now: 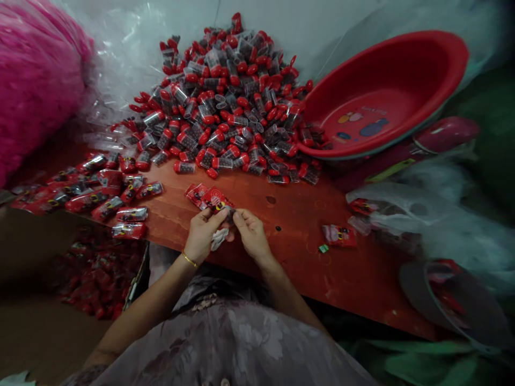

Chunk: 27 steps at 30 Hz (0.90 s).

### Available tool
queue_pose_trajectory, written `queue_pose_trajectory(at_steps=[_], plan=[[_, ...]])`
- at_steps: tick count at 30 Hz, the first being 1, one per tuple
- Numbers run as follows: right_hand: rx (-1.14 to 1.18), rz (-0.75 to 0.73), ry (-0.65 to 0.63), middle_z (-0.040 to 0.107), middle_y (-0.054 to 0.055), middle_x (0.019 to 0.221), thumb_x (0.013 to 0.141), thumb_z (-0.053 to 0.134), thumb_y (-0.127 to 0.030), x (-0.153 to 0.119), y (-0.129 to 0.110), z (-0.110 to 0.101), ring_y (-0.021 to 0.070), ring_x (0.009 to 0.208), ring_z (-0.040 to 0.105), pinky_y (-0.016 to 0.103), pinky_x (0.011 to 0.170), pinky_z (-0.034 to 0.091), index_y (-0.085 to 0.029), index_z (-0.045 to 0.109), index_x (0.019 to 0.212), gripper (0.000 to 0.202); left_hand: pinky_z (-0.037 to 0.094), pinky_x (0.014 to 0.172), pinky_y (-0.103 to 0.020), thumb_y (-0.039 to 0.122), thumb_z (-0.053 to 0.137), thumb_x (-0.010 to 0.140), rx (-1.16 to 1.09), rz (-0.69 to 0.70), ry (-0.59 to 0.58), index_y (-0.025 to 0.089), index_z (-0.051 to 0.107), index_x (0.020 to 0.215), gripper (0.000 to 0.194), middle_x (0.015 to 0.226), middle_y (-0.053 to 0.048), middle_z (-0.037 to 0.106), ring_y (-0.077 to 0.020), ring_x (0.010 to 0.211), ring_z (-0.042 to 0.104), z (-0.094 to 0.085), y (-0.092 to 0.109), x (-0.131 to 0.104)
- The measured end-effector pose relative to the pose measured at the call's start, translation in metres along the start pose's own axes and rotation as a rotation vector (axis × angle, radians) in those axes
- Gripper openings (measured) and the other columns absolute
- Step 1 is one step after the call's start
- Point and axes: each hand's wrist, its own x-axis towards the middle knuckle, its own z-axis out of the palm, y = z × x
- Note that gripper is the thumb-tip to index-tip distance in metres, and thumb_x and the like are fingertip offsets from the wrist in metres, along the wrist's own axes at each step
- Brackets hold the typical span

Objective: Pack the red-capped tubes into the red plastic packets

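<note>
My left hand (203, 233) and my right hand (252, 235) meet over the table's front edge, fingers closed. Both pinch a small dark item (229, 215) between the fingertips, too blurred for me to tell its kind. A crumpled white piece (219, 239), perhaps tissue or plastic, hangs below the left fingers and looks held in that palm. Just beyond the fingertips, red printed packets (208, 196) lie flat and overlapping on the table. Farther back rises a big heap of small clear tubes with red caps (225, 115), dark contents showing inside many of them.
Filled red packets (107, 208) cover the table's left edge, above a container of more packets (94, 273). A large red basin (386, 96) leans at the back right. One packet (340, 236), plastic bags (406, 203) and a grey tub (462, 303) are rightward. A pink bag (40, 75) stands left.
</note>
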Motion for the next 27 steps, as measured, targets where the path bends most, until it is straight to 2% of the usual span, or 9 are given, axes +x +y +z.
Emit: queue_pose_trajectory(at_steps=[7, 10, 12, 15, 18, 21, 23, 25, 27], plan=[[-0.137, -0.009, -0.071, 0.062, -0.004, 0.059, 0.074, 0.060, -0.052, 0.015, 0.006, 0.004, 0.0101, 0.042, 0.054, 0.023, 0.045, 0.045, -0.022, 0.051, 0.080, 0.032, 0.048, 0.057, -0.021, 0.033, 0.082, 0.054, -0.050, -0.053, 0.053, 0.013, 0.064, 0.076, 0.035, 0.067, -0.001, 0.068, -0.0102, 0.056, 0.062, -0.005, 0.004, 0.006], [-0.406, -0.085, -0.054, 0.065, 0.000, 0.067, 0.078, 0.055, -0.053, 0.032, 0.005, -0.001, 0.0143, 0.054, 0.059, 0.026, 0.052, 0.048, -0.021, 0.056, 0.082, 0.032, 0.051, 0.073, -0.024, 0.026, 0.082, 0.056, -0.088, -0.031, 0.100, 0.013, 0.065, 0.080, 0.032, 0.078, -0.003, 0.071, -0.0123, 0.069, 0.067, -0.014, 0.014, 0.011], [-0.755, -0.194, 0.086, 0.067, 0.007, 0.080, 0.083, 0.050, -0.050, 0.050, -0.001, -0.022, 0.0205, 0.075, 0.062, 0.033, 0.070, 0.049, -0.020, 0.060, 0.088, 0.032, 0.050, 0.082, -0.025, 0.024, 0.078, 0.062, -0.124, -0.023, 0.156, 0.014, 0.066, 0.082, 0.025, 0.085, -0.004, 0.072, -0.0135, 0.079, 0.068, -0.029, 0.032, 0.018], [-1.195, -0.266, 0.438, 0.060, 0.021, 0.113, 0.087, 0.043, -0.039, 0.086, -0.011, -0.073, 0.0316, 0.108, 0.051, 0.048, 0.094, 0.038, -0.011, 0.057, 0.108, 0.038, 0.050, 0.085, -0.023, 0.030, 0.063, 0.079, -0.247, 0.088, 0.335, 0.018, 0.064, 0.081, 0.012, 0.088, -0.003, 0.071, -0.0121, 0.087, 0.067, -0.061, 0.065, 0.030], [-1.358, -0.198, 0.573, 0.045, 0.026, 0.133, 0.084, 0.048, -0.038, 0.114, -0.008, -0.118, 0.0380, 0.124, 0.036, 0.057, 0.099, 0.027, -0.006, 0.046, 0.123, 0.050, 0.050, 0.088, -0.029, 0.052, 0.048, 0.084, -0.297, 0.199, 0.384, 0.020, 0.062, 0.082, 0.036, 0.106, -0.008, 0.068, -0.0169, 0.103, 0.063, -0.083, 0.079, 0.037], [-1.396, -0.159, 0.541, 0.050, 0.025, 0.126, 0.084, 0.046, -0.036, 0.118, 0.009, -0.129, 0.0360, 0.116, 0.042, 0.056, 0.096, 0.029, -0.007, 0.046, 0.122, 0.048, 0.046, 0.095, -0.036, 0.055, 0.059, 0.075, 0.000, 0.208, 0.411, 0.020, 0.064, 0.091, 0.039, 0.116, -0.012, 0.064, -0.0237, 0.112, 0.058, -0.080, 0.064, 0.037], [-1.421, -0.218, 0.527, 0.053, 0.023, 0.120, 0.084, 0.044, -0.038, 0.109, 0.020, -0.123, 0.0341, 0.109, 0.047, 0.054, 0.094, 0.031, -0.008, 0.050, 0.117, 0.044, 0.034, 0.105, -0.040, 0.045, 0.069, 0.069, 0.397, 0.381, 0.408, 0.022, 0.066, 0.100, 0.039, 0.124, -0.011, 0.061, -0.0263, 0.123, 0.050, -0.070, 0.046, 0.039], [-1.449, -0.284, 0.516, 0.056, 0.022, 0.116, 0.083, 0.046, -0.040, 0.096, 0.026, -0.116, 0.0336, 0.105, 0.048, 0.052, 0.094, 0.032, -0.010, 0.053, 0.113, 0.043, 0.017, 0.112, -0.045, 0.040, 0.073, 0.067, 0.809, 0.524, 0.320, 0.025, 0.068, 0.102, 0.039, 0.134, -0.009, 0.055, -0.0293, 0.134, 0.035, -0.063, 0.031, 0.043], [-1.473, -0.299, 0.512, 0.057, 0.021, 0.114, 0.080, 0.049, -0.039, 0.084, 0.029, -0.115, 0.0336, 0.105, 0.049, 0.051, 0.095, 0.032, -0.010, 0.054, 0.110, 0.042, 0.010, 0.112, -0.050, 0.039, 0.070, 0.069, 1.093, 0.554, 0.235, 0.026, 0.069, 0.103, 0.036, 0.136, -0.010, 0.052, -0.0323, 0.137, 0.028, -0.060, 0.022, 0.049]])
